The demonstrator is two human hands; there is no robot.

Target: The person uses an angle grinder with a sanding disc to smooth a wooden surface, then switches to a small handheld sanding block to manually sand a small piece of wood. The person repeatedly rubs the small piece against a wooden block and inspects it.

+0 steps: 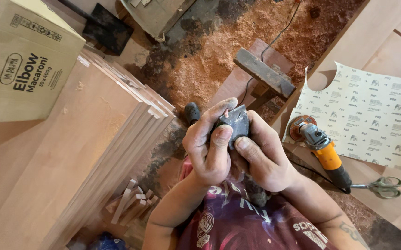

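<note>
Both hands, left (pixel 208 147) and right (pixel 261 156), pinch a dark block (pixel 235 124), thumbs pressed on it; probably best kept steady and close.

Location: a woodworking workshop. Indicators: sawdust (pixel 237 51) covers the floor; cut wooden boards (pixel 94 153) are stacked in a pile at left; short wood offcuts (pixel 131 203) lie below the stack; an orange angle grinder (pixel 323 150) rests beside a sandpaper sheet (pixel 371 120) and scissors (pixel 383 186) on a plywood worktop (pixel 394 41).
</note>
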